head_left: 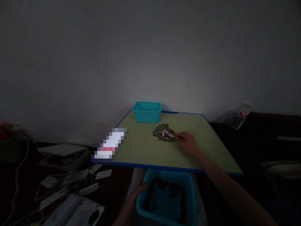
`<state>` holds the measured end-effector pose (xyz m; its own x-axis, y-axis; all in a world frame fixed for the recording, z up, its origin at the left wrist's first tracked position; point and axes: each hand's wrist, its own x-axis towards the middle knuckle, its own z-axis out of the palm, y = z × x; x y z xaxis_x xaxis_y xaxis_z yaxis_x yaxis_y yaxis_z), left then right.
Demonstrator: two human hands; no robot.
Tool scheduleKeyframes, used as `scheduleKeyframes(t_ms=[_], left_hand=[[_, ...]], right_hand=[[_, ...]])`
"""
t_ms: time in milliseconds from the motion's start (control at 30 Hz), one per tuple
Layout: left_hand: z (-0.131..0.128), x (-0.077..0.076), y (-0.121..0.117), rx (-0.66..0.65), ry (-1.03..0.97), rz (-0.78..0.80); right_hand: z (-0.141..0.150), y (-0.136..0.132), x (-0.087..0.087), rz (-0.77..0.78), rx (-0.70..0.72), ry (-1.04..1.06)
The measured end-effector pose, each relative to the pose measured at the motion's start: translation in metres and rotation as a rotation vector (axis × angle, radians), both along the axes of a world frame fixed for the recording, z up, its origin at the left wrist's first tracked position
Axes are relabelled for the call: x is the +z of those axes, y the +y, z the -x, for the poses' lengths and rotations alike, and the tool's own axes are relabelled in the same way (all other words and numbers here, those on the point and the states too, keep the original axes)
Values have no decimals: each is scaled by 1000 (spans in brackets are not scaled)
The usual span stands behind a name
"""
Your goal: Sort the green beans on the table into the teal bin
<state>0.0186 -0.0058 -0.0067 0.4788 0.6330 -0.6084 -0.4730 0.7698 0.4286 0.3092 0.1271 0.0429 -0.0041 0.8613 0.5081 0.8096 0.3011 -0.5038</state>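
Observation:
My right hand [187, 142] reaches over the yellow-green table and is closed on a small, pale, flat-ended tool [169, 134] whose exact kind I cannot make out. Its pale end lies in a spread heap of small dark grains [161, 131], perhaps seeds or beans. To the left of the heap is a thin scatter of paler bits [142, 142]. Below the table edge, my left hand [136, 191] grips the left rim of a blue plastic basin [194, 201] on my lap. Dark material lines the inside of that basin.
A second blue basin [147, 117] stands at the table's [207, 131] back left. A bright, blurred-out phone-like slab [109, 144] lies at its left edge. Power strips and cables [88, 190] litter the lower left. A clear bottle [240, 116] leans at the right by the wall.

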Motion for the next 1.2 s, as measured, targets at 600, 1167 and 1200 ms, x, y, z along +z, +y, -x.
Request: scheduleKeyframes(t_ms=[600,1167,1200], left_hand=[[-1,2,-2,-25,-55,-30],[-1,2,-2,28,-60,-94],[-2,2,-2,37,-58,-89]], right_hand=[[1,-1,-1,2,27,12],[0,0,-4,-4,103,50],[1,0,-4,-7,101,52]])
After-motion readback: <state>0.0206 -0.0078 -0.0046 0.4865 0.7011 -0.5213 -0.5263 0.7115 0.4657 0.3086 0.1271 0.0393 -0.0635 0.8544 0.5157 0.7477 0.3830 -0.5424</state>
